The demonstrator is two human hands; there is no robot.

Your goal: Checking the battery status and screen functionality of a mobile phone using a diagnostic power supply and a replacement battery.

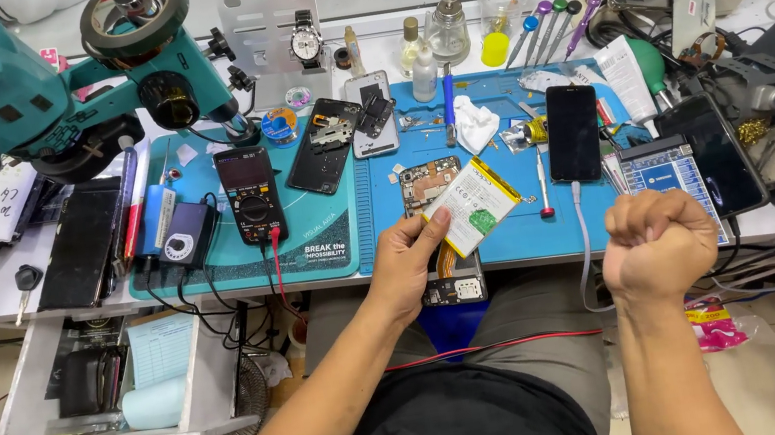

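Left hand (407, 263): fingers grasping a white battery (473, 206), thumb on its face, other fingers behind; held tilted over the near edge of the blue mat (512, 240).
Battery: flat rectangle, white with a yellow edge and a green patch; lifted above the open phone (440, 230), partly covering it.
Open phone: back cover off, board and copper-coloured parts showing at the top; lies on the blue mat with its lower end overhanging the bench edge, just under the left hand.
Right hand (656, 243): clenched in a fist, knuckles up, raised in front of the bench edge; cannot tell whether anything is inside it.
Cable (583, 240): white, runs from the black phone (573, 133) down over the bench edge, just left of the right fist.
Black phone: screen dark, lying flat on the blue mat, right of the battery.
Screwdriver (543, 188): red tip end, lying on the mat between battery and black phone.
Multimeter (250, 194): black, on the teal mat (332, 251), left of the battery; red lead hangs over the edge.
Microscope (35, 85): teal, top left, over the bench.
Drawer (98, 389): pulled open below the bench, left of the left arm.
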